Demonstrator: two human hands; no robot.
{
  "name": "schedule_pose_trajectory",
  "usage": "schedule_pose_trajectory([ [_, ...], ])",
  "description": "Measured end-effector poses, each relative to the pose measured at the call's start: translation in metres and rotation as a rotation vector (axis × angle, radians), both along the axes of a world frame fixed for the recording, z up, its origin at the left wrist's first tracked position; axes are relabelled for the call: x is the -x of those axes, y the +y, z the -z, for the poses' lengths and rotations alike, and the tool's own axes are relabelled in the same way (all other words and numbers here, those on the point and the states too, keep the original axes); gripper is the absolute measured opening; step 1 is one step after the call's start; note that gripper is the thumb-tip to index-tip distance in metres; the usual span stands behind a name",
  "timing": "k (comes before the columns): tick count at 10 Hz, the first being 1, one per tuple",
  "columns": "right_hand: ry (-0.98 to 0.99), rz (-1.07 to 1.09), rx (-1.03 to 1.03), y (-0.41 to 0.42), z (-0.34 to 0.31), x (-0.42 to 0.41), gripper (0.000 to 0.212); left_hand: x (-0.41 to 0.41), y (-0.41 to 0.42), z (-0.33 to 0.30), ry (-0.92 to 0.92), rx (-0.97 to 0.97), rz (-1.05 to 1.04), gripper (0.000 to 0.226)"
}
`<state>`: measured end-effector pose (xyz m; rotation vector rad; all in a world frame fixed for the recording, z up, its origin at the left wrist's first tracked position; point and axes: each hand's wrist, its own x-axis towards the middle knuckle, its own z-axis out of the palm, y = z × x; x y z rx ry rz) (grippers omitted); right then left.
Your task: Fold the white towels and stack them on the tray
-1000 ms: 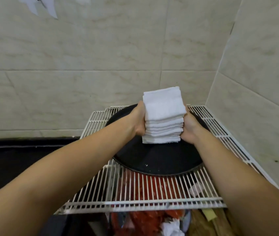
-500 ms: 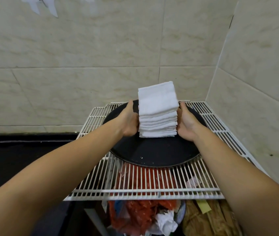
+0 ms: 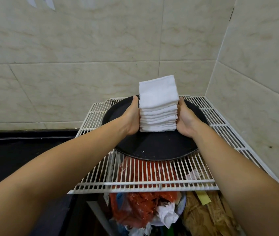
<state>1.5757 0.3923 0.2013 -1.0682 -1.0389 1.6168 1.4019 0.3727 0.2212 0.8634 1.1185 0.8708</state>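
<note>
**Operator:** Towels (image 3: 158, 106) first: I see a stack of folded white ones standing on the round black tray (image 3: 154, 150), toward its far half, with the top towel sitting slightly askew over the layers below.

**Colleague:** And the hands?

**Operator:** My left hand (image 3: 132, 119) is pressed flat against the stack's left side, fingers reaching around behind where I can't see them. My right hand (image 3: 185, 120) does the same on the right side, palm against the towel edges. Both are spread, not fisted, squeezing the pile between them. Whether the stack's bottom touches the tray or is just off it, I can't tell from this angle.

**Colleague:** Where is the tray sitting?

**Operator:** On a white wire rack (image 3: 144, 181) pushed into the corner of two beige tiled walls (image 3: 84, 65). The tray's near rim overhangs nothing; it lies fully on the bars, with bare rack in front of it.

**Colleague:** Anything below?

**Operator:** Through the bars I see red plastic bags (image 3: 140, 205) and crumpled white paper (image 3: 167, 216) in a bin. A dark counter (image 3: 16, 159) runs off to the left.
</note>
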Motion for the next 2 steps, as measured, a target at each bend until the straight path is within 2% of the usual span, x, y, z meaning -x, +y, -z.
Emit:
schedule_pose_trajectory([
  [1, 0.037, -0.038, 0.090, 0.007, 0.001, -0.010, 0.063, 0.015, 0.004, 0.007, 0.006, 0.044, 0.021, 0.088],
  [2, -0.209, 0.002, 0.079, 0.007, -0.013, -0.024, 0.066, 0.030, -0.009, 0.011, 0.274, -0.052, -0.021, 0.088],
])
